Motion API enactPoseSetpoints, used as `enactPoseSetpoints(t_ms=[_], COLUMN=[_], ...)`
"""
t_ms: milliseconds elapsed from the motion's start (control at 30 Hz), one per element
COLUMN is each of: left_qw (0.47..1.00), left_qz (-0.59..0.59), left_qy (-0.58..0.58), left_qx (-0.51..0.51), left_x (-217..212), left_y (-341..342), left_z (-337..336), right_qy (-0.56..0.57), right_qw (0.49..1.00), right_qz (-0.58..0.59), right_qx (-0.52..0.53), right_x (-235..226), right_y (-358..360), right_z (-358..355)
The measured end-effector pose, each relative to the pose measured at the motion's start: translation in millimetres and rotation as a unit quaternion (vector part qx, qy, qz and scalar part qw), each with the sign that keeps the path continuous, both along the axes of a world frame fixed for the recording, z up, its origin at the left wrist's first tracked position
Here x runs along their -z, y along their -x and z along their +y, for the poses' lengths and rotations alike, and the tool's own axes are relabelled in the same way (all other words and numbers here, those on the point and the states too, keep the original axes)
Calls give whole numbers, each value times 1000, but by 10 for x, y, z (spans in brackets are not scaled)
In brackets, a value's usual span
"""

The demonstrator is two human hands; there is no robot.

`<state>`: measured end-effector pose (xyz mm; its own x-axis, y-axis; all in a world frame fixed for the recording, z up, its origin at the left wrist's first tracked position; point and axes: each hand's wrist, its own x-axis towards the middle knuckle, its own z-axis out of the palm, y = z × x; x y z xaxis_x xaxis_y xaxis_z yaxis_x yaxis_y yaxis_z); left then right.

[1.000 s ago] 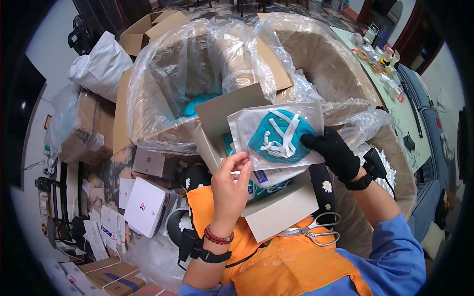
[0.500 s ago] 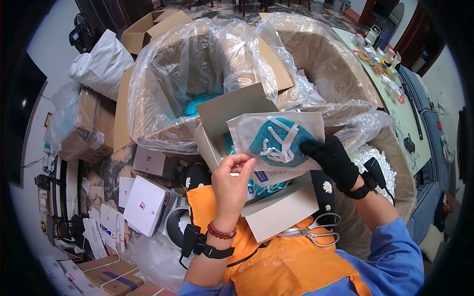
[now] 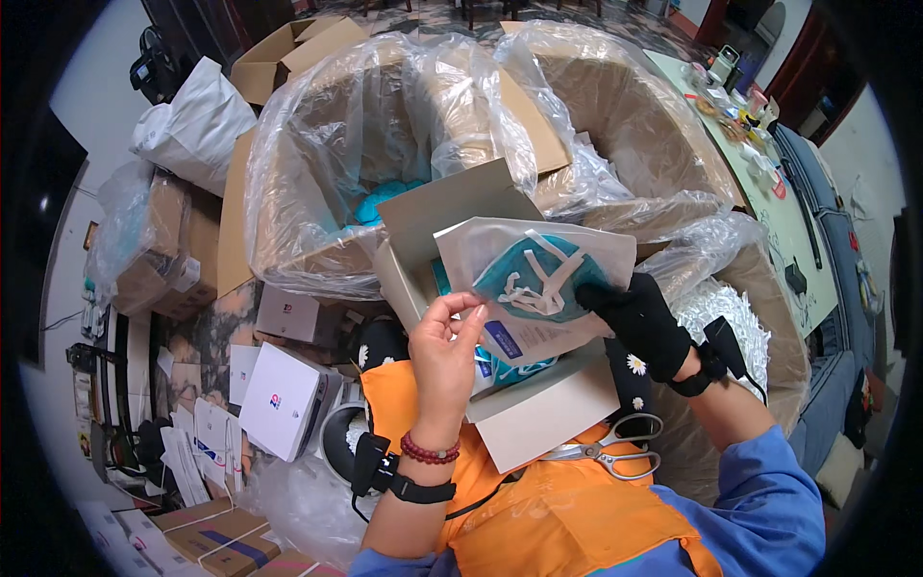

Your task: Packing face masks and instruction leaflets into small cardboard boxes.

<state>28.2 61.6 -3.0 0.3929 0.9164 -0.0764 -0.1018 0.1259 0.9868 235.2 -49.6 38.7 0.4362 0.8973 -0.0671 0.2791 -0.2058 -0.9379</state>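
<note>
Glossy clear plastic pouch (image 3: 538, 288), matt grey cardboard box (image 3: 538, 423)

Head-worn fisheye, close, downward over lap

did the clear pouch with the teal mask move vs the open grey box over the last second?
Barely. The pouch sits over the open grey box much as before, at most a touch lower, with the left hand and gloved right hand on its edges.

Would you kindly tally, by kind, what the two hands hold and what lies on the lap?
Clear pouch with teal mask, held by left hand and gloved right hand: 1
Open cardboard box: 1
Scissors: 1
Total: 3
</note>
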Motion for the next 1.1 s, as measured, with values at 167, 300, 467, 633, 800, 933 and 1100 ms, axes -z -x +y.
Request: enactPoseSetpoints(t_ms=[167, 300, 467, 633, 800, 933, 1100], left_qw=[978, 977, 980, 969, 973, 992, 990], left_qz=[-110, -108, -84, -124, -127, -42, -56], left_qy=[147, 127, 120, 85, 112, 61, 121], left_qx=[104, 129, 137, 198, 158, 104, 42], left_x=[-112, 12, -71, -88, -95, -16, 25], left_y=[30, 109, 129, 151, 141, 29, 43], left_z=[50, 106, 150, 153, 120, 75, 150], right_qy=[34, 34, 57, 28, -21, 14, 20], right_qw=[999, 998, 993, 990, 997, 995, 998], right_qz=[-17, 40, 105, 135, 53, -6, -2], right_qx=[-1, -23, -17, -14, -61, -95, 51], right_x=[54, 49, 25, -24, -75, -6, 35], right_y=[-121, -58, 5, 68, 116, 81, -64], right_z=[-4, -58, -27, -25, 50, -16, -98])
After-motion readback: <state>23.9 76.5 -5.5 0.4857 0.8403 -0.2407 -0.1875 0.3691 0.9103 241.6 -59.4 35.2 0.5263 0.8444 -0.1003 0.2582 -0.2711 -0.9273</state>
